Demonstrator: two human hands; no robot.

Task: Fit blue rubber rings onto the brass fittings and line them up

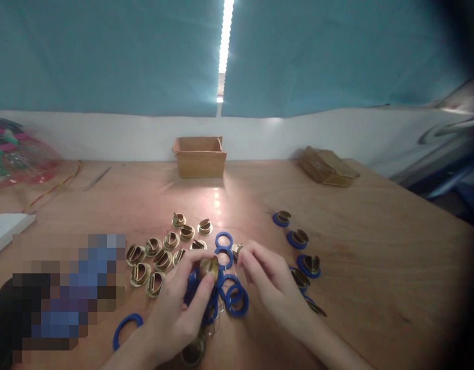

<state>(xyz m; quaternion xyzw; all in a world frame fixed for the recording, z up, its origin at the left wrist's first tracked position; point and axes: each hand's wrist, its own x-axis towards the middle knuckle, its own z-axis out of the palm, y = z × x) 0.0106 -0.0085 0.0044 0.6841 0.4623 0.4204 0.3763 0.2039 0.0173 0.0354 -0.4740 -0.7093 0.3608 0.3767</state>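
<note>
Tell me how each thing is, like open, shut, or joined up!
Cardboard box: open on top.
Brown packet: open or closed, can't tell.
Teal cloths: narrow gap between.
Left brass pieces: bare.
Right brass pieces: on blue rings.
Loose rings: some overlapping.
Left hand: gripping a brass piece.
Right hand: pinching, seemingly on a small metal bit.

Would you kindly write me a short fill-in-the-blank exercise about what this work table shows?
The left hand holds a gold-coloured disc between its fingers and its ____. The rings under the metal pieces to the right of the right hand are coloured ____. Of the open box and the brown package, the one farther right is the ____.

Missing words: thumb; blue; package.
</note>
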